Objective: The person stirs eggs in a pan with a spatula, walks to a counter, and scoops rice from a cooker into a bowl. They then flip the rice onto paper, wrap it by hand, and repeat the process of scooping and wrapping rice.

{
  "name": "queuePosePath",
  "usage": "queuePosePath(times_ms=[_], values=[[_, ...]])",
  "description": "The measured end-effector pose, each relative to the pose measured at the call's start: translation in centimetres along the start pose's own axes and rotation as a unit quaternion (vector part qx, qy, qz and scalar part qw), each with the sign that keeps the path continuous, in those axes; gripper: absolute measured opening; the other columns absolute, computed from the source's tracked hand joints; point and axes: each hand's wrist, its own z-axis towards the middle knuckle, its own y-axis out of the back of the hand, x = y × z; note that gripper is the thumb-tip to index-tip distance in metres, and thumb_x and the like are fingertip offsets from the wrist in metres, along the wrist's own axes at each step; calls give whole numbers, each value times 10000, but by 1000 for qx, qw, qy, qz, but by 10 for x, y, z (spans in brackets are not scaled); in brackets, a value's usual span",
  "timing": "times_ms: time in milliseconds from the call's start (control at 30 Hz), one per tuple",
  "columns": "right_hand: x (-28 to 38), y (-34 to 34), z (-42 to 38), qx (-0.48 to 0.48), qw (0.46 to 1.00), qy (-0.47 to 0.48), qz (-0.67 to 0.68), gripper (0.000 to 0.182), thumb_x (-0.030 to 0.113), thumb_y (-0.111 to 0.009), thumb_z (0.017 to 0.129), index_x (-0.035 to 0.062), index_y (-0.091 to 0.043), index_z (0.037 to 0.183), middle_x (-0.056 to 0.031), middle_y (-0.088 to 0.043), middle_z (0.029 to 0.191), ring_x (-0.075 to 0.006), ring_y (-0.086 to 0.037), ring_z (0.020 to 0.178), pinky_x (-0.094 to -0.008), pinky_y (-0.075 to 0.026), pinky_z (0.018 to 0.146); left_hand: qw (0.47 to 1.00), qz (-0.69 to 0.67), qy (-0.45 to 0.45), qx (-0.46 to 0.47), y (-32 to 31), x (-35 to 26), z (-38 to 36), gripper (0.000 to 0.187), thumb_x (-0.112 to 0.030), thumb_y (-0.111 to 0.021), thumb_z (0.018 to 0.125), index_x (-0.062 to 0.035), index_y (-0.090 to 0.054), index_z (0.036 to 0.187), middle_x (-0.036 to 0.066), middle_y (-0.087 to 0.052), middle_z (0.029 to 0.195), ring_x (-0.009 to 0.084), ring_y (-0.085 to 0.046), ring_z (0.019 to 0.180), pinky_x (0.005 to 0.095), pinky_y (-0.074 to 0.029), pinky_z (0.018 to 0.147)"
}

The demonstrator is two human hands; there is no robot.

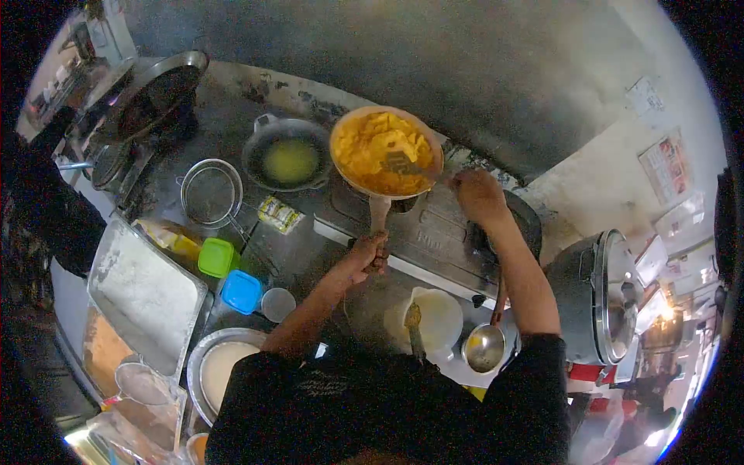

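Observation:
My left hand [366, 257] is wrapped around the handle [379, 213] of a light-rimmed frying pan [337, 167]. Soft yellow-orange egg [377, 146], seemingly scrambled, fills the pan, which is over a gas stove [434, 240]. With closed fingers, my right hand [477, 195] grips a spatula at the pan's right side. The spatula's dark slotted blade [401, 163] rests in the egg; its handle is mostly hidden by my fist. Left of the pan, a dark wok [256, 155] contains yellowish liquid.
A strainer [211, 194], a can [279, 215], green [217, 257] and blue [242, 291] containers and a metal tray [143, 271] lie left. A bowl [198, 364] of pale liquid, a white jug [446, 318] and a ladle [484, 349] are near my body. A large pot [573, 287] stands right.

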Motion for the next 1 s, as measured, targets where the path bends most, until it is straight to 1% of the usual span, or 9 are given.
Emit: queuePosePath(times_ms=[133,267,367,467,700,833,900,967,1000], values=[[65,96,4,84,996,-18,-8,375,332,-482,918,16,-657,816,-172,-653,761,-349,-648,751,-467,-510,671,999,8,-11,34,12,8,16,313,-416,-557,906,-148,-402,860,-44,-369,597,102,-415,459,292,-423,414],[89,86,17,186,982,-23,39,378,332,-485,913,9,-657,815,-189,-647,746,-359,-648,720,-459,-515,636,998,57,-5,38,-1,-5,-8,303,-410,-555,910,-155,-392,895,-41,-363,612,100,-419,482,307,-438,447],[95,28,24,39,989,-3,142,365,298,-493,905,-12,-652,796,-209,-636,727,-367,-645,703,-467,-517,656,998,60,2,35,6,-9,-5,298,-410,-553,912,-160,-392,901,-34,-374,617,98,-431,495,313,-447,458],[103,34,43,88,962,-27,256,345,252,-493,894,-28,-646,763,-232,-624,721,-368,-643,717,-478,-511,660,996,86,24,16,13,-13,-2,308,-410,-561,908,-153,-391,909,-29,-369,614,100,-427,495,311,-442,454],[137,-59,108,2,987,-10,159,241,200,-554,807,-8,-673,782,-201,-638,760,-378,-644,759,-497,-488,710,996,77,15,31,12,-12,-2,332,-444,-569,893,-167,-386,916,-37,-355,582,99,-373,460,272,-377,424],[93,-126,133,-59,988,-27,143,261,233,-554,799,11,-687,830,-181,-652,823,-389,-634,832,-489,-479,759,997,77,-17,-8,-3,-16,-15,316,-436,-590,883,-179,-410,845,-46,-362,574,89,-360,444,254,-349,409],[38,-188,142,-130,923,-68,355,296,270,-532,831,22,-691,860,-178,-658,905,-395,-618,894,-477,-476,784,998,56,4,-2,6,-16,-10,310,-421,-606,877,-180,-416,832,-51,-368,579,81,-359,446,255,-345,405],[-10,-173,143,9,919,-132,371,340,319,-497,880,39,-686,912,-176,-657,968,-387,-608,921,-464,-476,795,999,39,3,-10,5,-16,-12,314,-431,-609,871,-176,-432,821,-67,-372,577,73,-353,444,247,-330,399],[-27,-114,145,217,947,-160,175,360,346,-481,903,49,-681,944,-176,-656,983,-377,-609,917,-458,-477,794,999,38,13,-22,3,-16,-14,312,-438,-597,876,-176,-433,833,-65,-370,572,74,-344,438,245,-321,396]])
